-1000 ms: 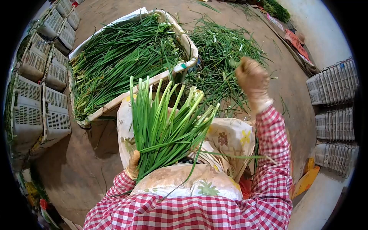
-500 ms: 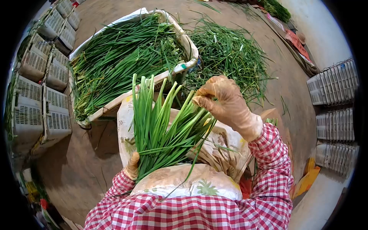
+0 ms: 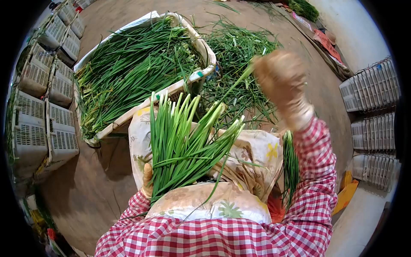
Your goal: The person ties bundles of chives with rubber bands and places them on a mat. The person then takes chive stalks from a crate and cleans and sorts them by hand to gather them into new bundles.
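A thick bunch of garlic chives (image 3: 184, 145) lies across my lap, its pale stem ends fanned out away from me. My gloved left hand (image 3: 147, 180) grips the bunch low on its left side; most of its fingers are hidden under the leaves. My gloved right hand (image 3: 282, 88), smeared by motion, is raised to the right, apart from the bunch. From its fingertips a thin chive strand (image 3: 235, 85) slants down toward the stem ends. Beneath the bunch, a stained floral apron (image 3: 252, 150) covers my lap.
Ahead on the left stands a large basket (image 3: 124, 122) heaped with chives. Beside it, loose chive leaves (image 3: 239, 55) are piled on the floor. More chives (image 3: 291, 167) lie by my right arm. Plastic crates (image 3: 30, 128) line the left; stacked crates (image 3: 372, 90) stand right.
My right hand has swung up and right, away from the bunch, drawing a chive strand with it. My left hand and the bunch have hardly moved.
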The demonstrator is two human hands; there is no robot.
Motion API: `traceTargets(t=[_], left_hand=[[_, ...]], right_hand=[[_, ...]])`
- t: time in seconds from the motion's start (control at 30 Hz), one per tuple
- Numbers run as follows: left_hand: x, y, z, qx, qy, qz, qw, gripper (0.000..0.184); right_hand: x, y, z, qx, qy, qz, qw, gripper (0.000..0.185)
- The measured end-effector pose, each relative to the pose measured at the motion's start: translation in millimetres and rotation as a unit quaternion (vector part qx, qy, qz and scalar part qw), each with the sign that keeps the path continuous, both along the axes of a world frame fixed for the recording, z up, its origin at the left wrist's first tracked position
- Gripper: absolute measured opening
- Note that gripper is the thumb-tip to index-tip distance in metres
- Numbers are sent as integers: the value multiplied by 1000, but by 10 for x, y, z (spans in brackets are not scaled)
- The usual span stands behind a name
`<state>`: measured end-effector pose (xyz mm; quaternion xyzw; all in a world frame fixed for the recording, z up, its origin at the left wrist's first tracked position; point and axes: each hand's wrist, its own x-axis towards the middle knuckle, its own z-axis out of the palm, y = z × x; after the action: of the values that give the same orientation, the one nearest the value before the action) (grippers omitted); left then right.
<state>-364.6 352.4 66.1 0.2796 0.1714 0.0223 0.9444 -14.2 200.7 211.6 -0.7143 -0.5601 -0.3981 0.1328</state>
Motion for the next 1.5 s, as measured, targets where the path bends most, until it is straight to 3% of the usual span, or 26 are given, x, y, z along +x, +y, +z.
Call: traceTargets(t=[0.03, 0.17, 0.23, 0.33, 0.37, 0.4, 0.43, 0.47, 0.5, 0.57, 0.67, 0.77, 0.8, 0.83, 0.87, 0.93, 0.97, 1.0, 1.03, 1.1, 1.17, 1.23, 1.3, 1.4, 1.43, 1.5], left_hand=[[-10, -8, 1, -19, -13, 3, 1000, 85], [-72, 32, -152, -8, -16, 32, 999, 83], [-1, 6, -121, -14, -53, 48, 997, 80], [55, -20, -112, -34, -100, 63, 992, 76], [39, -25, -117, -36, -96, 62, 993, 76], [34, -20, -117, -41, -82, 58, 994, 76], [29, -14, -126, -42, -71, 55, 995, 75], [45, -14, -129, -42, -66, 54, 996, 75], [44, -14, -129, -41, -62, 53, 996, 75], [43, -11, -145, -44, -59, 53, 996, 75], [15, 2, -190, -51, -57, 56, 995, 74], [46, 16, -255, -53, -56, 61, 995, 73], [42, 25, -264, -51, -55, 63, 995, 73], [30, 33, -280, -52, -54, 66, 995, 73], [10, 32, -280, -45, -50, 70, 995, 73], [6, 48, -301, -39, -48, 73, 995, 72], [16, 45, -298, -38, -48, 75, 995, 72], [10, 48, -299, -38, -47, 75, 995, 72], [24, 41, -295, -37, -46, 74, 996, 72], [32, 32, -263, -38, -41, 72, 996, 71], [13, 18, -239, -37, -39, 73, 996, 71], [9, 17, -240, -36, -36, 71, 996, 71], [14, 19, -265, -37, -35, 67, 996, 70], [21, 18, -284, -35, -27, 58, 997, 70], [28, 17, -286, -33, -23, 53, 998, 69], [39, 14, -286, -29, -12, 41, 999, 69]], right_hand=[[179, -98, 76, -8, -132, -155, 979, 31], [922, -515, 163, 83, -141, -275, 947, 29], [836, -545, 16, 1, 92, -389, 917, 34], [36, -202, -305, -173, 405, -166, 883, 40], [-262, -107, -282, -220, 602, -98, 761, 52], [-369, -29, -277, -311, 628, -44, 712, 54], [-452, 86, -354, -411, 544, -34, 731, 59], [-518, 119, -485, -407, 482, 10, 776, 58], [-568, 145, -580, -337, 524, 61, 780, 49], [-701, 134, -666, -245, 666, 62, 702, 36], [-700, 123, -537, -189, 627, 47, 754, 25], [-300, 41, -535, 87, 584, 105, 800, 30], [0, -10, -483, 123, 341, 41, 931, 27], [235, -153, -339, 49, 99, -161, 981, 21], [304, -188, -142, 0, 123, -416, 901, 17], [486, -279, -181, 51, 106, -323, 939, 29], [543, -305, -230, 99, 90, -229, 964, 45], [507, -266, -416, 58, 183, -146, 970, 73], [214, -104, -398, 16, 466, -82, 881, 79], [-215, 41, -245, -131, 723, 11, 678, 88], [-353, 96, -615, -218, 598, 57, 769, 86], [-467, 183, -495, -294, 711, 40, 638, 77], [-488, 161, -680, -245, 681, 61, 687, 62], [-498, 99, -683, -289, 790, -16, 540, 39], [-514, 82, -739, -289, 791, -19, 539, 39], [-551, 45, -818, -295, 509, 46, 807, 31]])
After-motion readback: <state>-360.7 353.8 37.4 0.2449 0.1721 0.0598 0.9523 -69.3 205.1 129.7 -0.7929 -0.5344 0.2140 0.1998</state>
